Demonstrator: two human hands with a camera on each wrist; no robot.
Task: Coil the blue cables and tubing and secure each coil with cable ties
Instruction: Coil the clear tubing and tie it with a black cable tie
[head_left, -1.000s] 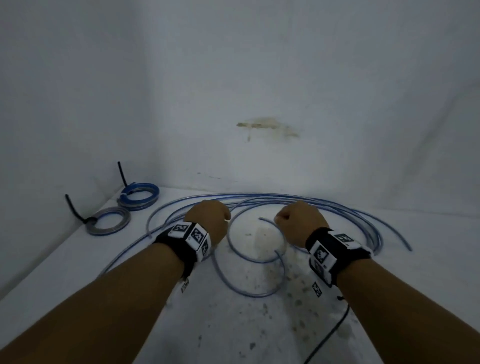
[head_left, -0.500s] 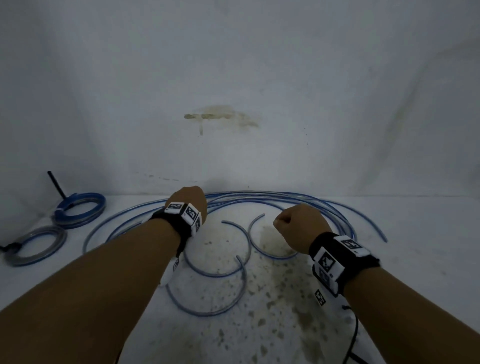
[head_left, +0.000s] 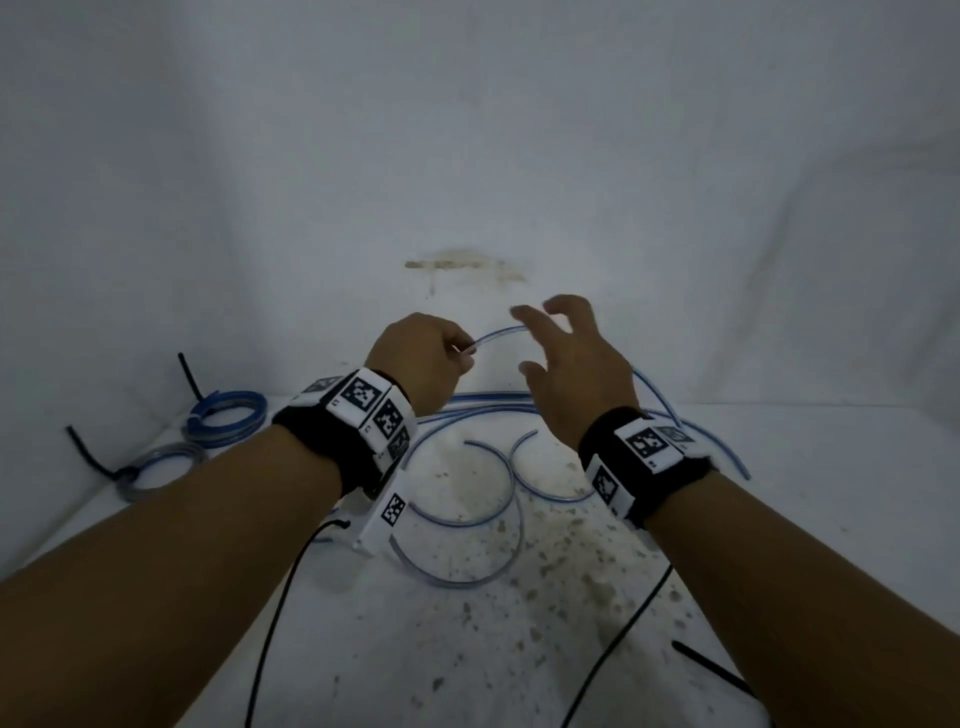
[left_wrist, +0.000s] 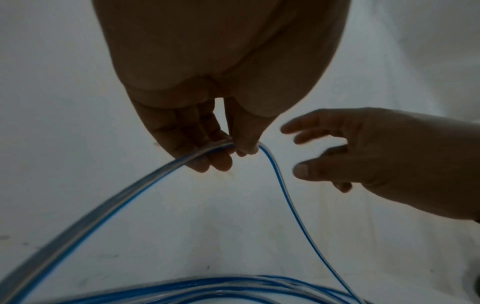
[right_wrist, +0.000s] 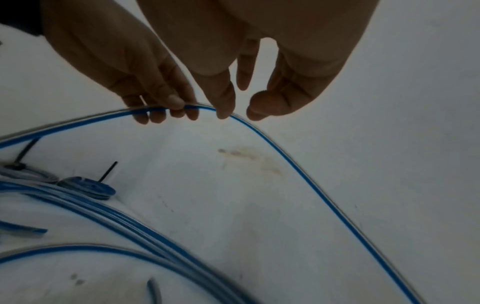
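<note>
Head view: both forearms with marker wristbands (head_left: 363, 415) raised over a stained white table (head_left: 467, 649). It alone shows two tied coils at the far left, a blue coil (head_left: 228, 418) and a grey coil (head_left: 156, 467), each with a black tie tail standing up, plus three short curved tube offcuts (head_left: 467, 519) in the middle and a loose black tie (head_left: 711, 670) at the near right.

Left wrist view: shows the pinch itself. Left hand (left_wrist: 207, 127) grips the tube (left_wrist: 285, 195) between thumb and curled fingers; one run leaves left and down, another drops right toward the loose loops on the table.

Right wrist view: right hand (right_wrist: 246, 82) spread, fingers relaxed, thumb tip touching or nearly touching the tube just beside the left hand's pinch; holding nothing. The tied coils appear at lower left.

Tube: clear, thin, with a blue stripe along its length. The held part arches in the air between the hands; the rest lies in wide loose loops (head_left: 493, 405) at the back of the table.

Against half a second ago: both hands then sat low as fists near the table; now both are lifted, the left holds the tube and the right has opened.
</note>
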